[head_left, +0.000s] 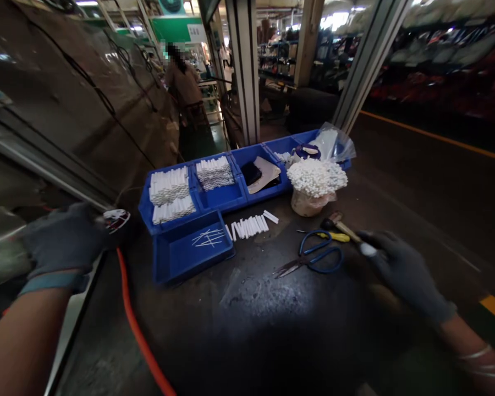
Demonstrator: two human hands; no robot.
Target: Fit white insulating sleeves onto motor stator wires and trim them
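**Wooden handle runs leftward from the right hand's fingertips**

The right hand (404, 272) is far nearer than the left to the wooden-handled tool (348, 231), perhaps a hammer. The tool lies directly left of its fingertips, its long axis running left and slightly away to a dark, blunt head. The fingers are bent around a small white piece (368, 249) at the handle's near end; blur hides whether they grip it or merely touch.

The left hand (68, 242), well apart across the table (214, 341), has its fingers beside a red-and-white thing (117, 219); I cannot tell whether they are closed on it. Both hands wear grey, cloth-like gloves.

Left of the right hand lie scissors (303, 262) with blue looped handles and tapering metal blades, and a screwdriver (334, 237) with a smooth yellow handle. Farther off, ahead and left, a dense bundle of thin white sticks (317, 177) stands in a brownish base. Right of the left hand are a shallow blue tray (175, 253) of slim white rods (207, 238), short white tubes (249, 226) in a row, and a flexible red hose (134, 324).
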